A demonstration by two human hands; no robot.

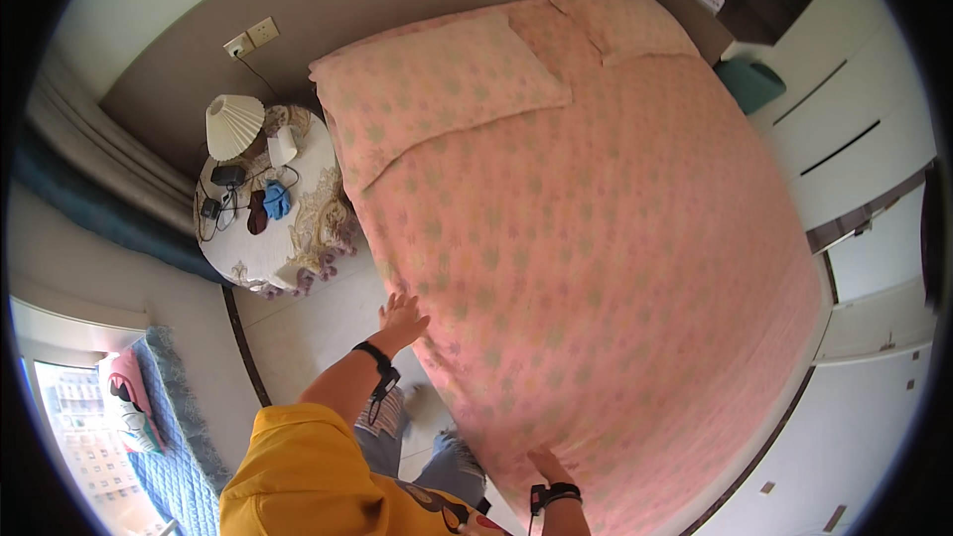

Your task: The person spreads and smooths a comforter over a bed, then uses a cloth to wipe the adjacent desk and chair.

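A bed under a pink patterned bedspread (595, 238) fills the middle of the view. My left hand (403, 318) is at the bed's near left edge, fingers spread, with nothing held. Farther down the same side, my right hand (549, 465) rests on the spread; its fingers are only partly visible and nothing shows in it. Both wrists wear black straps with small devices. A matching pillow (454, 82) lies at the head of the bed on the left, and a second pillow (644, 30) lies at the head on the right.
Left of the bed stands a round table with a lace cloth (272, 257), holding a pleated lamp (234, 126), a black adapter (228, 176), cables and a blue cloth (277, 199). White cabinets (826, 112) and a green bin (750, 85) are at the right. A quilted mat (167, 417) lies by the window.
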